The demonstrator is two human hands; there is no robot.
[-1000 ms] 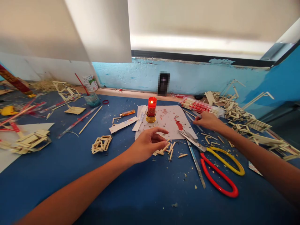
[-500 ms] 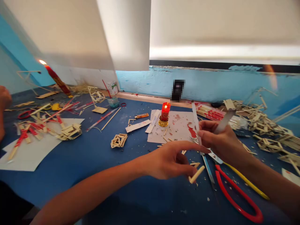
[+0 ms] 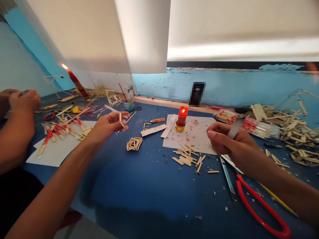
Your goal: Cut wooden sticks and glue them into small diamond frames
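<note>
My left hand (image 3: 106,128) is raised over the left middle of the table, its fingers pinching a small angled piece of joined wooden sticks (image 3: 122,120). A translucent white stick (image 3: 111,109) also sticks out from these fingers. On the right, my right hand (image 3: 230,139) is closed around metal tweezers (image 3: 236,126), whose broad end rises above the knuckles; their tips are hardly visible. Short cut sticks (image 3: 185,159) lie in a loose pile between my hands. Below my right hand lie red-handled scissors (image 3: 259,209) and a blue-white cutter blade (image 3: 227,179).
A lit red candle (image 3: 183,116) stands on stained paper (image 3: 199,131). A lighter (image 3: 157,120) and a stick frame (image 3: 134,143) are nearby. Another lit candle (image 3: 77,83) leans at the left. A co-worker's hands (image 3: 23,99) are far left. Bagged sticks (image 3: 245,122) lie right.
My left hand has moved left, away from my right hand, carrying the stick piece. The white stick that was at my right fingers is now at my left hand. The view has shifted slightly.
</note>
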